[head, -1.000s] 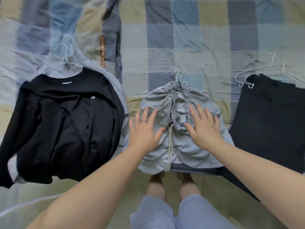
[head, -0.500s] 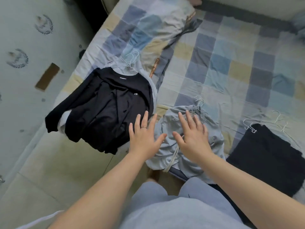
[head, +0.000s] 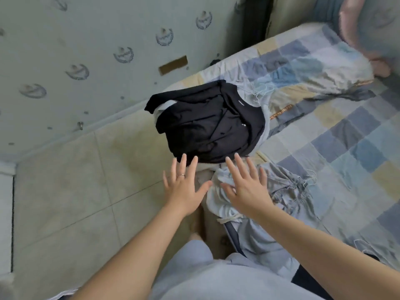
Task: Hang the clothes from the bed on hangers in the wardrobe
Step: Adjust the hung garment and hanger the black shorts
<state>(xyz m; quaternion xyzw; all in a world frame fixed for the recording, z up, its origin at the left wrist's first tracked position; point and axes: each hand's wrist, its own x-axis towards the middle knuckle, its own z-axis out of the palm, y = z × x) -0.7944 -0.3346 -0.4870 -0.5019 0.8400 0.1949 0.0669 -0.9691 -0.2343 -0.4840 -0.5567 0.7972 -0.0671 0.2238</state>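
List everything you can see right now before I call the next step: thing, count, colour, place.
black top: one, black, on the bed's near corner, partly hanging over the edge.
grey garment: one, light grey-blue with a drawstring, on the bed edge right of the black top.
wire hangers: white; count unclear, at the black top's collar.
bed cover: one, checked blue, grey and cream, filling the right side.
floor tiles: beige, lower left.
wall: pale green with printed emblems, upper left.
left hand: open, fingers spread, ring on one finger, above the floor by the bed edge, holding nothing.
right hand: open, fingers spread, over the grey garment, holding nothing.
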